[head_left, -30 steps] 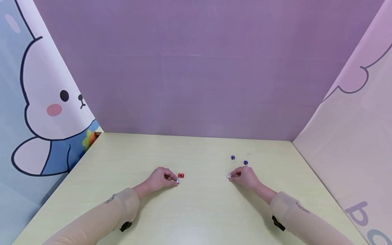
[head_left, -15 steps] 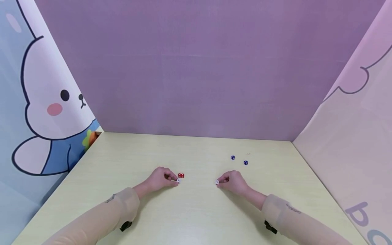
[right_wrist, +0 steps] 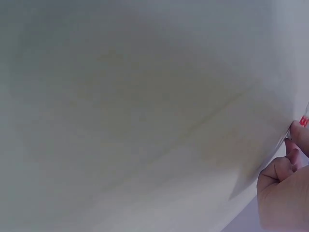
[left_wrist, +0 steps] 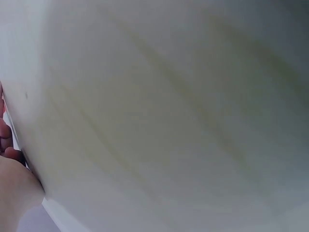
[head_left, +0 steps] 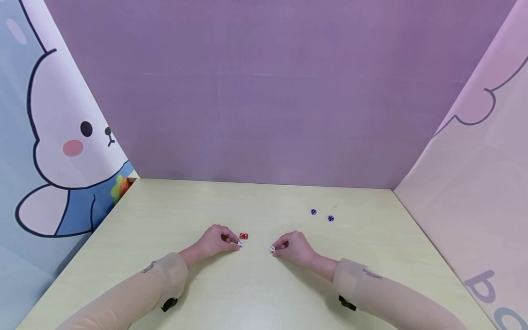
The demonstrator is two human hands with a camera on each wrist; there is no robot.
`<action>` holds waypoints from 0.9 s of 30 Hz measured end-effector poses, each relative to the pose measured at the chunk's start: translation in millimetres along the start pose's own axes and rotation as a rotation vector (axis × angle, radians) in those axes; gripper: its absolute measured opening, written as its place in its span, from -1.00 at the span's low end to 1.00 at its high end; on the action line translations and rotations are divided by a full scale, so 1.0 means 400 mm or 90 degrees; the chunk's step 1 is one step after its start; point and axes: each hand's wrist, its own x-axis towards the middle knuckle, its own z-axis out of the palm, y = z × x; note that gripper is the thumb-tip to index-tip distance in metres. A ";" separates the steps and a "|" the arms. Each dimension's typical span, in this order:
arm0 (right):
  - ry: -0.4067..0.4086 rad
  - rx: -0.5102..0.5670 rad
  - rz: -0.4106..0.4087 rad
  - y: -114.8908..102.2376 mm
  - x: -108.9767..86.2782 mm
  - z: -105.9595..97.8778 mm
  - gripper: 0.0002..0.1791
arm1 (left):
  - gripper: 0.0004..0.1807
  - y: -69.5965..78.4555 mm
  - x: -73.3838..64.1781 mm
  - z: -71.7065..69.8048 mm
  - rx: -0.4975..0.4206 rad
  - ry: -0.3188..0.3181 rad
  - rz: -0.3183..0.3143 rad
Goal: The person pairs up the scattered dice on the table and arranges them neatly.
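In the head view my left hand (head_left: pixel 217 240) pinches a white die (head_left: pixel 240 244) between thumb and fingers, low over the table. Just behind that die lie two red dice (head_left: pixel 244 236), side by side. To the right, my right hand (head_left: pixel 295 249) pinches another white die (head_left: pixel 272 249) at its fingertips, a short gap away from the left one. The left wrist view catches only the edge of the left hand (left_wrist: pixel 12 164). In the right wrist view the right hand (right_wrist: pixel 285 183) shows at the right edge, with a bit of the red dice (right_wrist: pixel 303 121) beyond it.
Two blue dice (head_left: pixel 322 215) lie apart on the pale wooden table (head_left: pixel 231 293), behind the right hand. A purple wall panel (head_left: pixel 264 101) rises at the table's far edge. Printed panels stand left and right, the left one (head_left: pixel 66 137) with a cartoon rabbit.
My right hand has moved left and slightly nearer with its white die, away from the blue dice and toward the left hand. The left hand has stayed in place.
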 end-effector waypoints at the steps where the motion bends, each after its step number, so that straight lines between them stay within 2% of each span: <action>1: -0.003 -0.003 -0.005 -0.005 0.004 0.006 -0.84 | -0.84 0.001 0.000 0.000 0.000 0.000 0.000; 13: -0.026 -0.033 -0.027 -0.067 0.048 0.064 -0.84 | -0.85 0.009 -0.003 -0.001 0.005 0.000 0.005; 20: -0.014 -0.042 -0.052 -0.083 0.074 0.089 -0.85 | -0.84 0.005 -0.002 0.000 0.008 -0.003 0.001; 23: -0.008 -0.038 -0.067 -0.090 0.083 0.097 -0.85 | -0.84 0.003 -0.001 -0.001 0.008 -0.001 0.004; 27: -0.008 -0.017 -0.058 -0.099 0.089 0.105 -0.86 | -0.84 0.000 0.002 -0.001 0.006 -0.001 0.007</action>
